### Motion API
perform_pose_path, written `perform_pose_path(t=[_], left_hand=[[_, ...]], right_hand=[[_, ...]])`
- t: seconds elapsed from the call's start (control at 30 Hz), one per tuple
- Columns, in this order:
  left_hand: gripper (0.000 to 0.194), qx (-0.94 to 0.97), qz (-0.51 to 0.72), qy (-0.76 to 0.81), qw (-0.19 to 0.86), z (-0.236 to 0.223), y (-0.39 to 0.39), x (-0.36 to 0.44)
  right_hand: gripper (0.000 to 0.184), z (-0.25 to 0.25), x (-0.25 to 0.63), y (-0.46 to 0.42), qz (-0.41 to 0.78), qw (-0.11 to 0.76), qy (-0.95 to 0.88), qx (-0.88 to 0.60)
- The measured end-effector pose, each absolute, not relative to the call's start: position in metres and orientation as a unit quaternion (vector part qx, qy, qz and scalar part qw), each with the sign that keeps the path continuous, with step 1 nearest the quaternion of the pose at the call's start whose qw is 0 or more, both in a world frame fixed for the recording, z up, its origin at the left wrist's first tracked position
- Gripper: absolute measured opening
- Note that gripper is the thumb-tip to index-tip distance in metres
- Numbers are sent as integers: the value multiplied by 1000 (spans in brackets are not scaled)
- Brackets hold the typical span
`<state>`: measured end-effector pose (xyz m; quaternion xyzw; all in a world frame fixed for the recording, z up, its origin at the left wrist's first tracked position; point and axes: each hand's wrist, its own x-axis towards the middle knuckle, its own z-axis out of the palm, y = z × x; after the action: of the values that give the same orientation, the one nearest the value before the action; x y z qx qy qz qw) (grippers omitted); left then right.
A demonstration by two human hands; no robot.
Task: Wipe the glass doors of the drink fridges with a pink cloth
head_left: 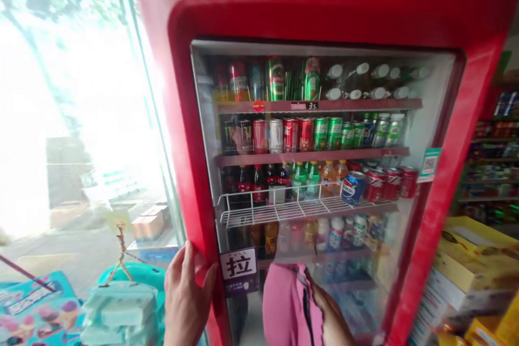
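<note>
My left hand [187, 297] is at the left edge of a red drinks fridge door [190, 194]. Its thumb lies on the front of the frame, its fingers along the side. My right hand [330, 311] holds a pink cloth [286, 303] in front of the lower glass. A dark strip and a wavy edge run down the cloth's right side; it hides most of the right fingers. Between the hands, a PULL sign [239, 270] is stuck on the door. The door looks closed.
A white wire rack [275, 211] on the door glass holds a blue can [353, 188] and several red cans [391, 184]. Bottles and cans fill the shelves behind. Cardboard boxes [466, 254] stand right; a turquoise bundle [121, 308] lies lower left by the window.
</note>
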<state>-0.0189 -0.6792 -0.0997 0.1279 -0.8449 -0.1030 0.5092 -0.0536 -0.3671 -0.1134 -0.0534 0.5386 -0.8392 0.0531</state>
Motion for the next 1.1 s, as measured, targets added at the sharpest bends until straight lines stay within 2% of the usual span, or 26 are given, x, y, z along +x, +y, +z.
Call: perform_pose_path(t=[0.07,0.13,0.2,0.27,0.33,0.37,0.47,0.57,0.67,0.83,0.93,1.0,1.1], left_hand=[[76,123,-109,-845,509,-100,-684,-28],[73,121,-119,-848,502,-100,-689,-38],[72,116,-125,-853,492,-101,-693,-46],[73,110,-121,-860,484,-101,-696,-54],[76,101,-110,-861,486,-100,-696,-60],[78,98,-107,-860,489,-100,-695,-62],[82,94,-109,-857,495,-98,-690,-64],[84,96,-113,-855,497,-98,-688,-63],[83,85,-111,-849,510,-95,-691,-62],[82,43,-98,-827,552,-74,-687,-61],[82,21,-89,-812,577,-55,-677,-60],[82,8,-87,-809,582,-43,-670,-60],[83,-2,-86,-803,589,-25,-663,-63]], right_hand=[[54,-68,-76,-378,-857,110,502,-42],[52,-14,-98,-388,-876,96,468,-69],[51,45,-122,-396,-891,-32,441,-99],[52,102,-144,-406,-854,-226,449,-136],[56,151,-165,-423,-730,-429,498,-186],[56,171,-175,-434,-665,-503,506,-221],[49,205,-201,-481,-471,-602,548,-341],[46,194,-217,-530,-263,-595,646,-399],[68,151,-220,-559,-131,-567,694,-425],[75,70,-214,-565,-104,-544,704,-443],[75,39,-216,-560,-105,-546,687,-467],[77,33,-219,-559,-108,-551,676,-477],[82,51,-224,-560,-100,-549,675,-482]])
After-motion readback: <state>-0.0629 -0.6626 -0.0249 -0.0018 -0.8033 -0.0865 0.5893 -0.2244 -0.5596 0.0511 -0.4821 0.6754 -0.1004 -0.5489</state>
